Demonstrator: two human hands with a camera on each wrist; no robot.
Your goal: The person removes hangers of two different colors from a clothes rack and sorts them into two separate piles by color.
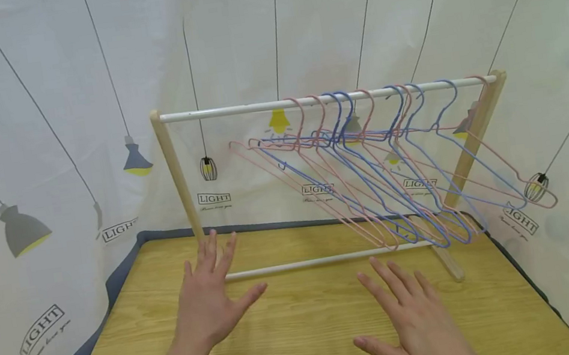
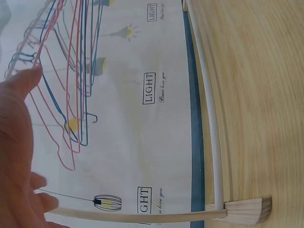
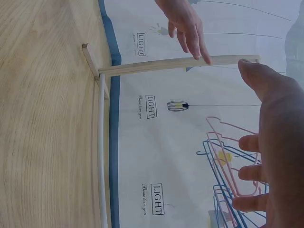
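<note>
Both hands are held out over the wooden table with fingers spread and nothing in them. The left hand (image 1: 207,306) is near the rack's left post (image 1: 177,174), palm down. On the other side, the right hand (image 1: 413,317) reaches in front of the lower white bar (image 1: 329,260). Several pink hangers (image 1: 309,162) and blue hangers (image 1: 445,155) hang from the white top rail (image 1: 231,110), mostly on its middle and right part. In the right wrist view the left hand (image 3: 185,26) shows beside the left post, its fingertips overlapping it.
The clothes rack stands toward the back of the wooden table (image 1: 294,322), its right foot (image 1: 446,258) pointing forward. A white curtain (image 1: 54,52) printed with lamps and the word LIGHT surrounds the table on the back and sides. A dark blue band (image 1: 109,287) runs along its lower edge.
</note>
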